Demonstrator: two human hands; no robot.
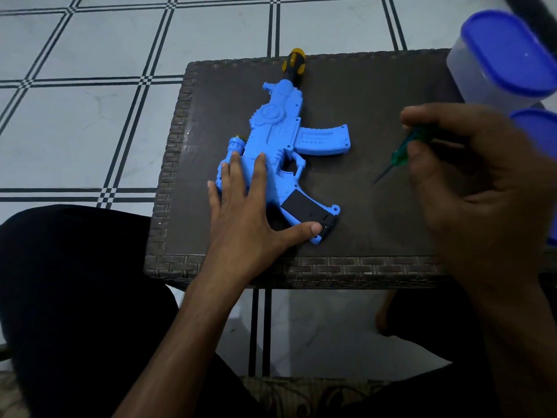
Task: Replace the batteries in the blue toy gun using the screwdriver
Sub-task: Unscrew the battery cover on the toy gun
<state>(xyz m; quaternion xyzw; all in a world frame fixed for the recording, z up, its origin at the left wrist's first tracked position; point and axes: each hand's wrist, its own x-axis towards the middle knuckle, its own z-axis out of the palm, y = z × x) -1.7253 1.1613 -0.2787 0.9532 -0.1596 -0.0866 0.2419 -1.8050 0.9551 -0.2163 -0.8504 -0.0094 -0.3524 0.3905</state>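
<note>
The blue toy gun (280, 137) lies flat on the dark woven table (376, 206), its yellow and black muzzle pointing away from me. A black battery cover (307, 212) shows on its grip. My left hand (247, 206) rests flat on the gun's rear body, fingers straight, thumb against the bottom of the grip. My right hand (476, 182) hovers to the right of the gun. It pinches a green-handled screwdriver (404, 149), whose thin tip points down and left above the table. No batteries are visible.
Two clear containers with blue lids (506, 58) stand at the table's right edge, close behind my right hand. My dark-clothed legs sit below the table's near edge. Tiled floor surrounds the table.
</note>
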